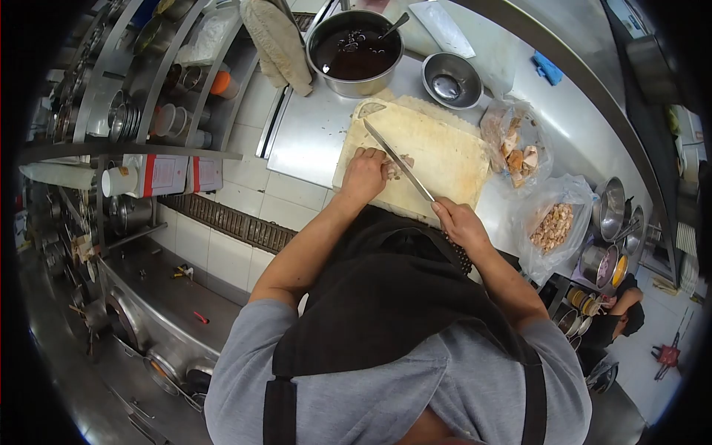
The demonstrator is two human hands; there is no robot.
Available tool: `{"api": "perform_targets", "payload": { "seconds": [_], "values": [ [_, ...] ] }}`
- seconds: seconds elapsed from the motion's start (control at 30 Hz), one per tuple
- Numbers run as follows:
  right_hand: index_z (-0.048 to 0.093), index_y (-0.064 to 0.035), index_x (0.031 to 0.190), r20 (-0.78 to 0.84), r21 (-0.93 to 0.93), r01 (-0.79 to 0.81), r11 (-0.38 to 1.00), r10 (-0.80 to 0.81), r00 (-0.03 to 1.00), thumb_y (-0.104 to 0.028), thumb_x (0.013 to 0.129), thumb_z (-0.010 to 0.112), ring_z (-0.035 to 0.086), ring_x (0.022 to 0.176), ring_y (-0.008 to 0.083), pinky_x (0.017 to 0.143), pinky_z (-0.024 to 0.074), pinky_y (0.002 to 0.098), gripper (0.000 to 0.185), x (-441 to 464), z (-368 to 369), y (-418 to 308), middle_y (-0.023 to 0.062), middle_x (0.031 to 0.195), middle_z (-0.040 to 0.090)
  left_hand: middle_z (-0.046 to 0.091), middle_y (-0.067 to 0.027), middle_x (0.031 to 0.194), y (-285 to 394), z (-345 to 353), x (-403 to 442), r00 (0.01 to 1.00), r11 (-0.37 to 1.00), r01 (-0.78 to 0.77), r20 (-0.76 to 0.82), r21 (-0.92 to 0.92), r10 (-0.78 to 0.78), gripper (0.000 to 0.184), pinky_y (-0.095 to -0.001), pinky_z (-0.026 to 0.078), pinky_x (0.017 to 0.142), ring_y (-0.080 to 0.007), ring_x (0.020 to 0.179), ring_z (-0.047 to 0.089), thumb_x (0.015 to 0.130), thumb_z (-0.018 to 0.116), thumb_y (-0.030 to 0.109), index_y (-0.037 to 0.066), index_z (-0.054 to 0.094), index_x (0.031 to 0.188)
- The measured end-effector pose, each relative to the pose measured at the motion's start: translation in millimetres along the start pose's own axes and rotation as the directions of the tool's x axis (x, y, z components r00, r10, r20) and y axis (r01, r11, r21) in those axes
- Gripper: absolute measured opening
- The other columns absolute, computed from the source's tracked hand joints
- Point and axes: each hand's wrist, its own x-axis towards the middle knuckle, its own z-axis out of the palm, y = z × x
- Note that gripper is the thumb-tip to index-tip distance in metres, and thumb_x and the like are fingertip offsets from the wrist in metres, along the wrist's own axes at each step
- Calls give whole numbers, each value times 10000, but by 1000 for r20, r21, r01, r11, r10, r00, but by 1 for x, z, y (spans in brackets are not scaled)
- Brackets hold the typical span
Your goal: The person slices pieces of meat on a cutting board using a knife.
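Observation:
My right hand (pixel 460 222) is wrapped round the handle of a long kitchen knife (pixel 398 160), whose blade slants across a pale, worn cutting board (pixel 452 148). On the board's left side, my left hand (pixel 363 176) has its fingers curled and holds down a small lot of chopped meat (pixel 393 170). The blade lies right beside these fingers, over or against the meat; contact cannot be made out. To the right, one clear plastic bag (pixel 545 127) holds larger meat pieces, and another bag (pixel 528 215) holds diced meat.
Behind the board stand a pot (pixel 356 87) of dark liquid with a ladle in it and a steel bowl (pixel 452 80). A cleaver-like white blade (pixel 443 28) and a blue cloth (pixel 547 68) lie farther back. Shelves (pixel 89 152) stand left; another person (pixel 619 315) is at far right.

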Motion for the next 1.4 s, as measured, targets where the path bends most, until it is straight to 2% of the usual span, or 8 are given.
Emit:
{"api": "perform_targets", "payload": {
  "seconds": [0.07, 0.3, 0.5, 0.6, 0.9, 1.3, 1.37, 1.4],
  "values": [
    [680, -60, 1110, -102, -196, 183, 963, -206, 973, -343, 1045, 523, 644, 719, 450, 681, 499, 513, 330, 22, 12, 7, 238, 750, 662, 686, -194, 968, -2, 2, 0, 1000, 1000, 0, -1, 7, 0, 169, -450, 509, 892, -370, 978, 615, 813, 683, 74, -14, 685, 957],
    [683, -76, 1135, -110, -149, 210, 966, -228, 967, -319, 1043, 529, 627, 770, 487, 687, 490, 533, 302, 68, 19, -23, 276, 804, 656, 687, -197, 971, 2, 0, -2, 1000, 1000, 20, 19, 14, -20, 174, -445, 510, 898, -373, 984, 621, 812, 673, 63, -22, 686, 964],
    [679, -64, 1144, -61, -15, 68, 998, -69, 996, -330, 1045, 531, 627, 736, 480, 670, 489, 516, 320, 14, -3, -23, 278, 783, 649, 681, -188, 961, 3, -5, -8, 998, 999, 36, -44, -18, -36, 203, -448, 513, 879, -368, 960, 616, 795, 692, 86, -16, 684, 970],
    [674, -52, 1150, 99, 65, -173, 983, 166, 981, -321, 1048, 525, 630, 758, 484, 684, 492, 512, 324, 4, -11, -31, 279, 798, 652, 681, -182, 961, 2, -5, -6, 1000, 999, -5, -15, 41, 6, 211, -446, 515, 871, -361, 964, 611, 787, 700, 101, -14, 681, 963],
    [670, -62, 1137, -135, -90, 226, 970, -237, 962, -338, 1049, 511, 644, 833, 484, 731, 502, 525, 331, 84, 35, -30, 283, 878, 673, 681, -179, 966, 3, -1, -6, 1000, 1000, 2, -2, 23, -2, 182, -446, 514, 869, -359, 972, 608, 809, 690, 99, -16, 680, 949],
    [670, -59, 1107, 158, 4, -135, 991, 133, 978, -322, 1050, 511, 649, 766, 466, 686, 499, 516, 313, 20, -7, -34, 269, 805, 664, 678, -183, 930, -1, -7, -9, 1000, 1000, -10, -15, 12, 10, 129, -449, 507, 855, -360, 940, 608, 815, 688, 89, -10, 676, 895],
    [670, -55, 1088, 8, -129, 148, 981, -148, 989, -314, 1049, 512, 650, 744, 462, 678, 503, 518, 306, 45, 13, -27, 262, 777, 662, 677, -182, 929, -5, -3, -9, 1000, 1000, -16, -23, -11, 16, 119, -447, 505, 853, -358, 937, 607, 814, 686, 89, -7, 675, 883],
    [670, -55, 1088, 9, -125, 147, 981, -147, 989, -314, 1049, 512, 650, 744, 462, 678, 503, 518, 306, 61, 25, -26, 262, 777, 662, 675, -181, 927, -5, -2, -9, 999, 999, -32, -40, -28, 31, 110, -445, 504, 850, -356, 934, 606, 813, 684, 88, -4, 674, 871]
  ]
}}
